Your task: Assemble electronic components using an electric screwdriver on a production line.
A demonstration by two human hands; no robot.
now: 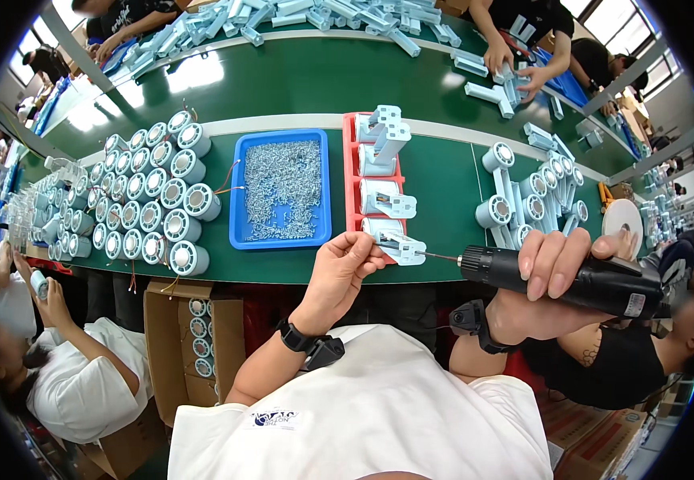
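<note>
My right hand (545, 276) is wrapped round a black electric screwdriver (607, 286), held level above the table's near edge. Its thin bit points left and meets the end of the nearest light-blue plastic housing (405, 250). That housing lies in a red fixture (352, 180), which holds several such pieces in a row. My left hand (343, 268) is closed, thumb and fingertips pinched together against the near end of the same housing. What sits between those fingertips is too small to make out. Left of the fixture, a blue tray (240, 196) holds a heap of small screws (283, 188).
Rows of round light-blue motor units (155, 180) with loose wires stand at the left. Assembled pieces with handles (533, 188) lie at the right, near a white roll (622, 224). Housings pile up (299, 12) at the back. Co-workers sit on both sides and opposite; an open carton (163, 344) stands below left.
</note>
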